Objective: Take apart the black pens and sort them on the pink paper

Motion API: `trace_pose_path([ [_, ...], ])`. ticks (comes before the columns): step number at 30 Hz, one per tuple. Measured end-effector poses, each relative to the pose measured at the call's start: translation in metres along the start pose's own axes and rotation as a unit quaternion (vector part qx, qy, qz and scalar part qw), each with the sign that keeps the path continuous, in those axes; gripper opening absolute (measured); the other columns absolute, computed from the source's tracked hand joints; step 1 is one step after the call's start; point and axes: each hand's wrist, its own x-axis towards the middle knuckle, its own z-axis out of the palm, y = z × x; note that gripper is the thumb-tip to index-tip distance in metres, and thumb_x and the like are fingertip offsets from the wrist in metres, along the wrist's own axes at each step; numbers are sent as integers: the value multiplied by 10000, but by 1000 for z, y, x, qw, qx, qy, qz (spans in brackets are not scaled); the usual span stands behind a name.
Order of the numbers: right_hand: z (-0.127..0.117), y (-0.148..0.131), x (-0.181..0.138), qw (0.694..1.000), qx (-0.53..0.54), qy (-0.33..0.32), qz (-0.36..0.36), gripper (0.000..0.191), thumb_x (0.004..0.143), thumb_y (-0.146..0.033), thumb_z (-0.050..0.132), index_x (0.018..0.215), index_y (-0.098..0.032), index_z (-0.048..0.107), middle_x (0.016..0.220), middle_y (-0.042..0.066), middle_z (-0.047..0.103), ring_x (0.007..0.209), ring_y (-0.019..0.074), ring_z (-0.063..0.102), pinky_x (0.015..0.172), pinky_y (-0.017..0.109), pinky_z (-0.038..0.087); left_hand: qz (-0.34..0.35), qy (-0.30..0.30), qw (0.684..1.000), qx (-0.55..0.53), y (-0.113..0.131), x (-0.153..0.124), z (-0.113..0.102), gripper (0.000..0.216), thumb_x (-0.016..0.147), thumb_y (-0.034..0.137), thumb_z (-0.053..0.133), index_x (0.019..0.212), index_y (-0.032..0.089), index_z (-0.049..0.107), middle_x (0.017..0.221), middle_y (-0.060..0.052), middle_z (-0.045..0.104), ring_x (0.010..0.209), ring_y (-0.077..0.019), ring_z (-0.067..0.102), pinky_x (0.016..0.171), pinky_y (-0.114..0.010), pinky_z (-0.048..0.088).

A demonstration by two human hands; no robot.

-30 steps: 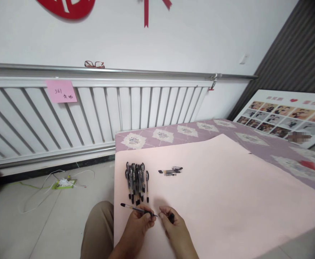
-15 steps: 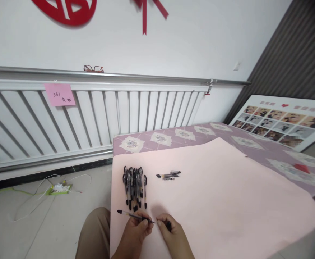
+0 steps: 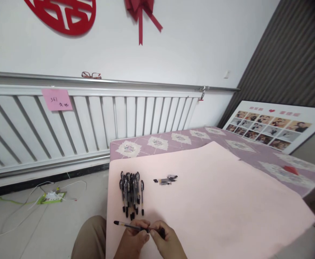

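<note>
My left hand (image 3: 135, 237) is closed round the barrel of a gel pen (image 3: 127, 225). The pen's black rear end points up and to the left, and its front end lies at my fingertips. My right hand (image 3: 165, 237) is pinched at that front end, its fingertips meeting those of the left. A small black piece (image 3: 162, 233), apparently the pen's cap, shows among the right fingers. Just beyond my hands lies a pile of capped black pens (image 3: 130, 192), with a single pen (image 3: 142, 198) along its right side.
A pen without a cap and some loose pen parts (image 3: 165, 180) lie on the pink sheet (image 3: 213, 201) covering the table. A white radiator (image 3: 135, 115) runs behind. At the right, a photo board (image 3: 270, 126) leans. On the floor sits a power strip (image 3: 51, 197) with cables.
My right fingers have come leftward to the pen's front end, closing the gap between the hands. The exposed tip is now hidden. The whole view has shifted slightly.
</note>
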Motion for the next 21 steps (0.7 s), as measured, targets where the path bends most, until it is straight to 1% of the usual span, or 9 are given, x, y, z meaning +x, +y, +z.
trace_pose_path([
  [5,1,9,2,999,6,-29,34,109,679,-285,542,644,-183,556,573,-25,540,537,120,476,536,228,388,23,-29,999,22,-7,4,-8,226,427,206,818,598,173,673,797,-26,638,712,-161,582,688,-294,434],
  [10,-2,15,3,999,-7,-45,6,131,675,-305,551,643,-183,588,653,6,614,649,154,541,653,256,417,68,-64,993,69,-12,9,-14,167,473,220,800,596,194,689,784,-25,650,780,-185,589,771,-327,429],
  [14,-4,20,4,998,-47,-50,-6,132,666,-296,542,616,-178,572,631,14,604,620,154,531,615,254,407,69,-80,991,86,-12,10,-15,155,493,238,791,610,209,694,805,-23,650,801,-189,590,782,-331,431],
  [17,-4,19,4,998,-46,-52,-7,120,667,-280,527,613,-180,562,646,18,602,636,155,536,622,251,407,73,-84,989,101,-11,9,-15,163,495,258,788,620,204,698,819,-32,653,807,-198,590,798,-345,428],
  [19,-5,15,4,998,-37,-56,-3,96,657,-263,528,614,-183,556,652,11,595,643,150,532,634,247,406,69,-83,988,110,-11,9,-15,203,493,259,789,668,203,705,827,-40,663,826,-207,590,814,-348,417],
  [21,-9,9,4,998,-33,-61,11,81,642,-258,537,607,-185,546,610,-10,561,587,128,498,594,235,391,61,-79,989,112,-12,10,-16,289,485,249,794,755,211,700,834,-38,670,813,-196,590,791,-328,416],
])
